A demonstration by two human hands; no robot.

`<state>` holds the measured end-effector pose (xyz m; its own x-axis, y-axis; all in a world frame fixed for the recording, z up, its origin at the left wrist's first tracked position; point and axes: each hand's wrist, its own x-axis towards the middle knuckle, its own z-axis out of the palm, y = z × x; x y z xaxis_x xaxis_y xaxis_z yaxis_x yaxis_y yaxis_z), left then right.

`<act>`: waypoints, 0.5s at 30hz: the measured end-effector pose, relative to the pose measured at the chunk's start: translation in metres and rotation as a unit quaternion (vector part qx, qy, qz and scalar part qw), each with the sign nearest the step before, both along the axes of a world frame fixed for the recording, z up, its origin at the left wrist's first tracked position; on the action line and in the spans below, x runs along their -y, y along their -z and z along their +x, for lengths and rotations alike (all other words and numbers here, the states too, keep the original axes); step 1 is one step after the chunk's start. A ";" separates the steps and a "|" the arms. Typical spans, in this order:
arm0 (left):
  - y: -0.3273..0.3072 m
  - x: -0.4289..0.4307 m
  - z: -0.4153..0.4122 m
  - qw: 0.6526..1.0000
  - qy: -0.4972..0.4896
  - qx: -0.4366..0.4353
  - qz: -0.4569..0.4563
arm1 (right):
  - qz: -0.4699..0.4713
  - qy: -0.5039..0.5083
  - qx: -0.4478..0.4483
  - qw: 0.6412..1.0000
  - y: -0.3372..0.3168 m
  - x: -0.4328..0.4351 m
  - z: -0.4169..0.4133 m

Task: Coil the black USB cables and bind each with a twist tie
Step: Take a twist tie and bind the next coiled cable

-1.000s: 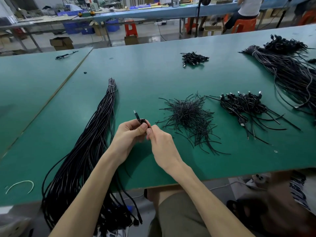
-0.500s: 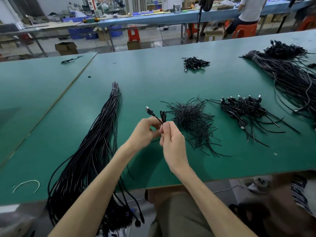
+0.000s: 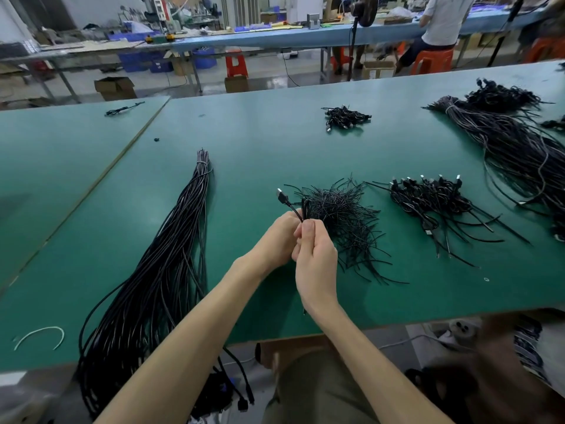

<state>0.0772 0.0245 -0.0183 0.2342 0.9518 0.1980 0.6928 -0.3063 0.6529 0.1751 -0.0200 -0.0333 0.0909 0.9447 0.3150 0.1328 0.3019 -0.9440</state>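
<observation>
Above the green table [image 3: 263,142], my left hand [image 3: 275,240] and my right hand [image 3: 315,252] meet and both grip one small coiled black USB cable [image 3: 301,209]. Its plug [image 3: 282,195] sticks up to the left and short loops rise above my fingers. The rest of the coil is hidden in my hands. A loose heap of black twist ties [image 3: 339,215] lies just right of my hands. A long bundle of uncoiled black cables [image 3: 165,264] runs along the left and hangs over the near edge.
Bound coiled cables [image 3: 428,200] lie to the right of the ties. A smaller pile of coils [image 3: 345,117] sits farther back. A big cable bundle [image 3: 513,142] fills the far right. A white tie [image 3: 39,335] lies near the front left edge. A person sits at a distant bench.
My hands have risen and shifted right toward the twist-tie heap with the coil. The plug now stands higher, with cable loops showing above my fingers.
</observation>
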 end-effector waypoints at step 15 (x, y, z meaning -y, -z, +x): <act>0.007 0.002 -0.027 0.973 -0.198 0.106 0.061 | 0.003 -0.015 0.005 1.000 0.001 0.001 -0.002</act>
